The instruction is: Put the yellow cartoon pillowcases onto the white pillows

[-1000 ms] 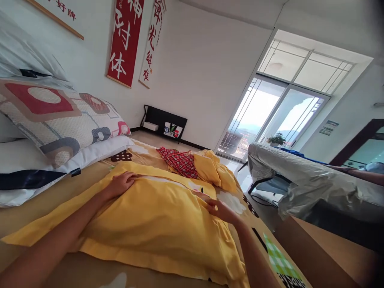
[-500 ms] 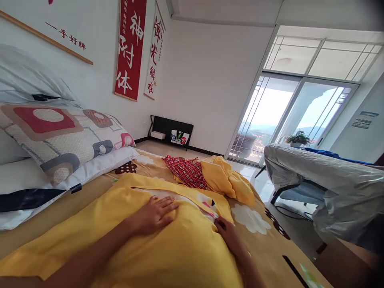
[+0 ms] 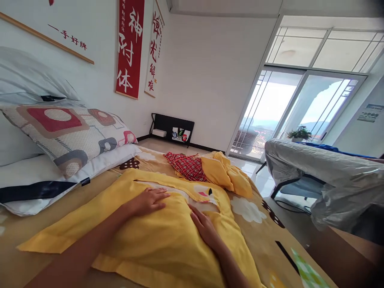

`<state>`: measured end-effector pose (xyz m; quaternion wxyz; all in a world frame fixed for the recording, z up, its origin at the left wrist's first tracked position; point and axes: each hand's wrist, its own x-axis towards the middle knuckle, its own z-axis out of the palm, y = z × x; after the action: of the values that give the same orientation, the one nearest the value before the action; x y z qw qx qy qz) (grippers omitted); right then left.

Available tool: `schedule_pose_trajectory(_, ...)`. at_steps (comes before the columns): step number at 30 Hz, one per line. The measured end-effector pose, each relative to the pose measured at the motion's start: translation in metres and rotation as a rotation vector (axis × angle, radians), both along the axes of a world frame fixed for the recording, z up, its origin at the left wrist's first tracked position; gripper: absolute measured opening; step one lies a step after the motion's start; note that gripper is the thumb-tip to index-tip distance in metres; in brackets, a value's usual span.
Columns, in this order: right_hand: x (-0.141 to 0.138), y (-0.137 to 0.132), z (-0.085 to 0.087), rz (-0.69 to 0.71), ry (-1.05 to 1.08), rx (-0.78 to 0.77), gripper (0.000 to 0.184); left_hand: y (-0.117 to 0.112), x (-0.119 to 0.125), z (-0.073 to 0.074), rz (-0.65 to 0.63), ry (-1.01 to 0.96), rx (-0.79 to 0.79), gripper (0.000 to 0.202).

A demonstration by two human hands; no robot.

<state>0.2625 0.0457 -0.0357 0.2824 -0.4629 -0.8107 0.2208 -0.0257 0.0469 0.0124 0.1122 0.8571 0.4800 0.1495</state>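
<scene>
A yellow pillow (image 3: 156,240) in a yellow pillowcase lies across the bed (image 3: 255,236) in front of me. My left hand (image 3: 148,200) rests flat on its upper part, fingers stretched out, next to the open end where a patterned inner pillow (image 3: 204,194) shows. My right hand (image 3: 202,226) lies flat on the pillow a little to the right, fingers together and extended. Neither hand holds anything.
Stacked pillows (image 3: 66,136) sit at the left by the wall. Red checked cloth (image 3: 187,166) and crumpled yellow fabric (image 3: 226,172) lie farther along the bed. A silver-covered ironing board (image 3: 324,176) stands to the right, before glass doors (image 3: 282,116).
My right hand has slid from the pillowcase's open edge inward onto the pillow top. My left hand shifted slightly left. The view tilted a little.
</scene>
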Motion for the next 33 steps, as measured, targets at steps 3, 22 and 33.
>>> schedule_pose_trajectory(3, 0.010, 0.004, 0.004, -0.065, -0.004, -0.023, 0.044, -0.001, -0.028, -0.002, 0.096, -0.079, -0.008, 0.055)
schedule_pose_trajectory(22, 0.094, 0.051, -0.015, -0.374, -0.127, 0.063, 0.040, 0.028, -0.120, -0.009, 0.659, -0.423, 0.264, 0.037)
schedule_pose_trajectory(33, 0.041, -0.001, 0.029, -0.221, -0.295, 0.383, 0.045, 0.042, -0.102, -0.046, 0.611, -0.367, 0.166, 0.038)
